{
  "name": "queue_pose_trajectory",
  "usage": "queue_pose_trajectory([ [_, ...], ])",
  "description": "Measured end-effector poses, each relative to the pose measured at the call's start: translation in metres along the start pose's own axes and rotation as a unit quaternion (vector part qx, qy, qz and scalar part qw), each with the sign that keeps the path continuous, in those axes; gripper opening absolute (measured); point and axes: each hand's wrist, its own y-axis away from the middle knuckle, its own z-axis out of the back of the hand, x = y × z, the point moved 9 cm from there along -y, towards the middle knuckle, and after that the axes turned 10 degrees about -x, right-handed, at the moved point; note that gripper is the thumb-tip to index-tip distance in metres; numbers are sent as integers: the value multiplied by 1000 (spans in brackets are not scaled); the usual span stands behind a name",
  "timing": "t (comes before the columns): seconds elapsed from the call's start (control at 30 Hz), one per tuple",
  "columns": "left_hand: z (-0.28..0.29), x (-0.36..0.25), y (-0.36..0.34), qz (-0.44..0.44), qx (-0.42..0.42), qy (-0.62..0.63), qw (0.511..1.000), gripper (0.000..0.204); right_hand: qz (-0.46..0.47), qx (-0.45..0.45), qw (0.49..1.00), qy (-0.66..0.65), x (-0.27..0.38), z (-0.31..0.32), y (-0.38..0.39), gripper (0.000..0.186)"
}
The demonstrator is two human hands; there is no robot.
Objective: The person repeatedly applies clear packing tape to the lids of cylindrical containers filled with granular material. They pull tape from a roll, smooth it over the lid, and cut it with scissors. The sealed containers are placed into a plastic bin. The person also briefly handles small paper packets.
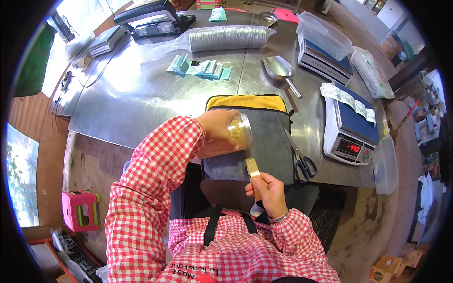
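My left hand is wrapped round a clear jar filled with a yellowish-brown, grainy substance. The jar lies tilted on its side above a grey cloth with a yellow edge at the front of the metal table. Close to the jar's near end, my right hand pinches a narrow, pale yellow roll of tape between thumb and fingers. Whether a strip of tape runs from the roll to the jar cannot be made out. Black-handled scissors lie right of the cloth, blades pointing away.
At right are a scale with a lit display, label strips on it, and another scale bearing a clear tub. A metal scoop, folded labels and bagged stacked lids lie farther back. A pink stool stands left.
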Motion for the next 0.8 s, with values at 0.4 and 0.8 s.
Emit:
queue_pose_trajectory([
  [0.4, 26, -19, 21, -203, -200, -10, 958, 75, 8, 16, 1000, -24, 17, -4, -6, 29],
  [0.8, 9, -67, 64, -321, -279, -166, 890, 36, 10, 17, 999, -34, 20, -8, -4, 29],
])
